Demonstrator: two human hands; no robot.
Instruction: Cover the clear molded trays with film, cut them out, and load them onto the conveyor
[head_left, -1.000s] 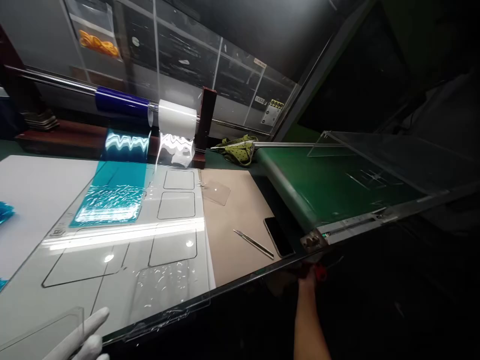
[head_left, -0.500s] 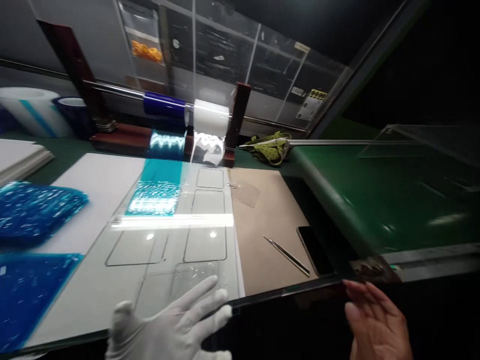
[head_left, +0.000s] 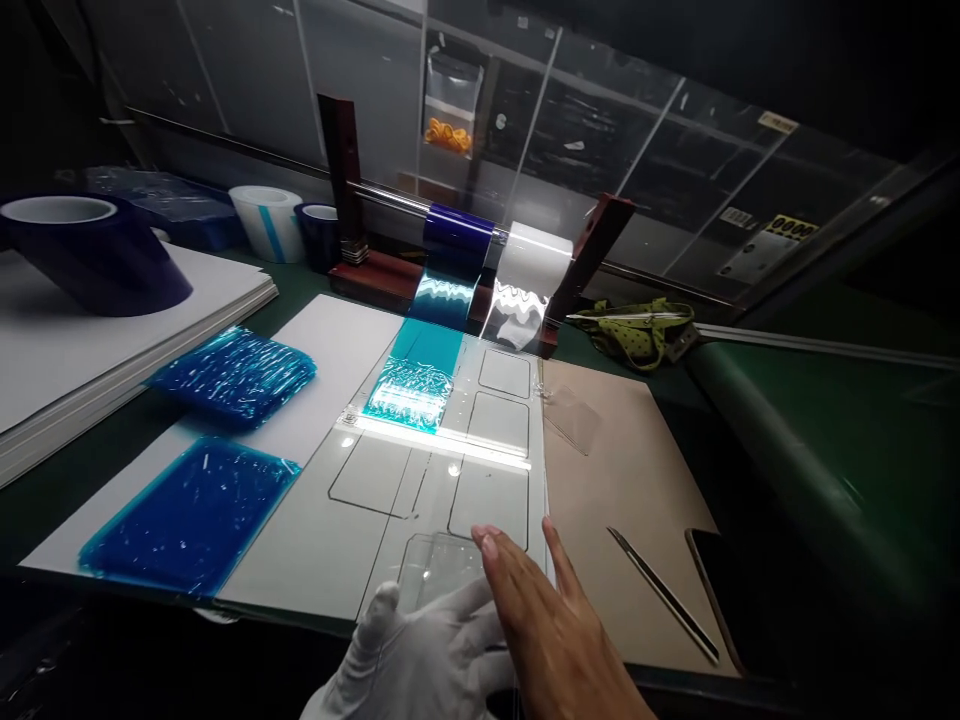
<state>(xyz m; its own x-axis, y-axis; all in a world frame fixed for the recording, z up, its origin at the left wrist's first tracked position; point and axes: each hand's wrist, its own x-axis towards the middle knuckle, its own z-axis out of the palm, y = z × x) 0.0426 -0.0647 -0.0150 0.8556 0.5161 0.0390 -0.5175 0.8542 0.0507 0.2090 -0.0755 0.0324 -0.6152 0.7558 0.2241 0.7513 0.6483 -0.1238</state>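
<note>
My left hand, in a white glove, is low in the middle with its thumb and fingers spread apart. My right hand is bare and overlaps the left hand's fingertips, its fingers stretched out and nothing visible in them. Whether the two hands press together I cannot tell. Just beyond them a clear rectangular sheet lies on the glass-topped board, which bears dark rounded-rectangle outlines. Part of that sheet is hidden behind my hands. A strip of blue film reaches down onto the board from a roll.
Blue film and clear film rolls hang on a red-brown stand. At left are blue film-covered panels and stacked white sheets. To the right lie tweezers, a phone and a green pouch.
My right hand has come left from beyond the table's front edge to the gloved left hand. The view has swung left, showing more of the blue panels and a large roll.
</note>
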